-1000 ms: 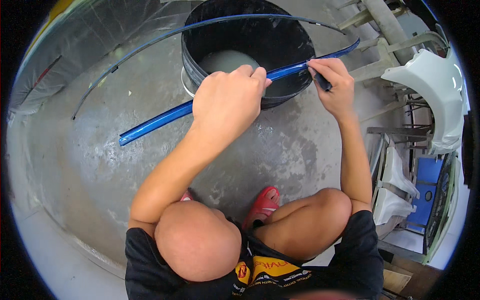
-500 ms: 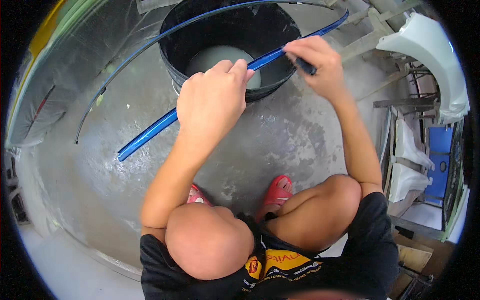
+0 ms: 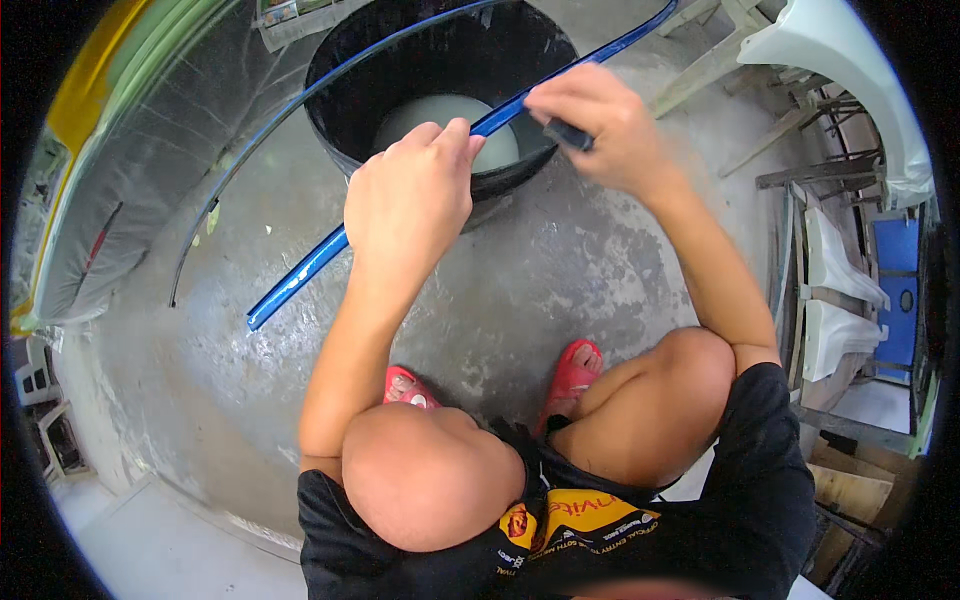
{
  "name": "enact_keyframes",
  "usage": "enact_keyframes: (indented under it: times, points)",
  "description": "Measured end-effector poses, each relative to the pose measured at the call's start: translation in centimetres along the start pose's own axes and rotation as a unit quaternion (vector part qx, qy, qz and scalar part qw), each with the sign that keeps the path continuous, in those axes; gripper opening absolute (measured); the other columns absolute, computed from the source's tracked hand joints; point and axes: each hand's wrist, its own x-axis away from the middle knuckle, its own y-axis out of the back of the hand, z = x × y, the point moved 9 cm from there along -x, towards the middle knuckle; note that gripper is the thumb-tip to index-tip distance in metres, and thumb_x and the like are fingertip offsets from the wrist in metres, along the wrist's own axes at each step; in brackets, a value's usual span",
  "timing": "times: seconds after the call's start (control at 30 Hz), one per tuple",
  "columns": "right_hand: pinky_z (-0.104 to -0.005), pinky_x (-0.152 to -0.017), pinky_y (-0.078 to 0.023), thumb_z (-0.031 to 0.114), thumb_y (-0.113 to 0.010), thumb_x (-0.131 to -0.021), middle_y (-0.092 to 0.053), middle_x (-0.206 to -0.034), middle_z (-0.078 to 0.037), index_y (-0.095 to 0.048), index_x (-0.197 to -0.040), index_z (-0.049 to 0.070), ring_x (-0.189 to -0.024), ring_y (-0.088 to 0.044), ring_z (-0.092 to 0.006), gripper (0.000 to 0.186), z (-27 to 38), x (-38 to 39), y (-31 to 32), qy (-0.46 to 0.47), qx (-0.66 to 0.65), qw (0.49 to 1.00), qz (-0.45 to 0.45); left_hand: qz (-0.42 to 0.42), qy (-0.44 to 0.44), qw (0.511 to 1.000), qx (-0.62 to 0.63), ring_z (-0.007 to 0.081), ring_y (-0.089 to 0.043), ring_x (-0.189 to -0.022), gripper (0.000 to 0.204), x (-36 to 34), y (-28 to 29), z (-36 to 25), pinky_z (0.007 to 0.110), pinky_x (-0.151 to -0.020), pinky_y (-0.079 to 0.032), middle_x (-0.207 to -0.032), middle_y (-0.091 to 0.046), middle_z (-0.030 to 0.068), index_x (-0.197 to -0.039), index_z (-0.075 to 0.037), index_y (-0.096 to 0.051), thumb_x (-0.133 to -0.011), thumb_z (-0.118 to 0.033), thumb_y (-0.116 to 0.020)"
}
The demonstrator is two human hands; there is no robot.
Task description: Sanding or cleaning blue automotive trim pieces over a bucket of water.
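While my left hand point(image 3: 410, 190) grips the blue strip point(image 3: 300, 287) slantwise across the black bucket point(image 3: 530, 50), my right hand point(image 3: 605, 122) clasps a dark block point(image 3: 568, 134) close against it, so from afar I judge the work underway but cannot tell how much remains

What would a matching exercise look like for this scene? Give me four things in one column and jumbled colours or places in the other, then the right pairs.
1. Broader blue strip
2. Small dark item
3. Bucket
4. Sandals

A. Red, on the feet
B. Held by the right hand
C. Black, with cloudy liquid inside
D. Gripped by the left hand

Pairs: 1-D, 2-B, 3-C, 4-A
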Motion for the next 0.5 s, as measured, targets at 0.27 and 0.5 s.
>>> enact_keyframes:
  times: [0.27,0.5]
  points:
    - [-0.0444,-0.101,-0.058,-0.003,-0.078,-0.074,-0.078,-0.112,-0.010,-0.080,-0.106,0.005,-0.112,-0.073,-0.0337,0.033,0.2,-0.4,0.5,-0.020,-0.020,0.999,-0.027,0.014,0.010,1.000,-0.009,0.0393,-0.074,-0.085,0.025,0.1,-0.3,0.2,0.053,-0.071,-0.057,-0.093,-0.071,0.0096,-0.114,-0.016,-0.077,-0.111,-0.037,-0.064]
    - [-0.0451,-0.100,-0.057,0.000,-0.080,-0.078,-0.078,-0.108,-0.009,-0.081,-0.107,0.008,-0.109,-0.073,-0.0341,0.030,-1.0,-0.2,1.5,-0.089,0.004,0.994,-0.067,0.003,0.011,1.000,-0.005,0.0390,-0.074,-0.085,0.024,0.2,0.0,0.0,0.052,-0.070,-0.057,-0.091,-0.071,0.0096,-0.113,-0.015,-0.076,-0.110,-0.037,-0.065]
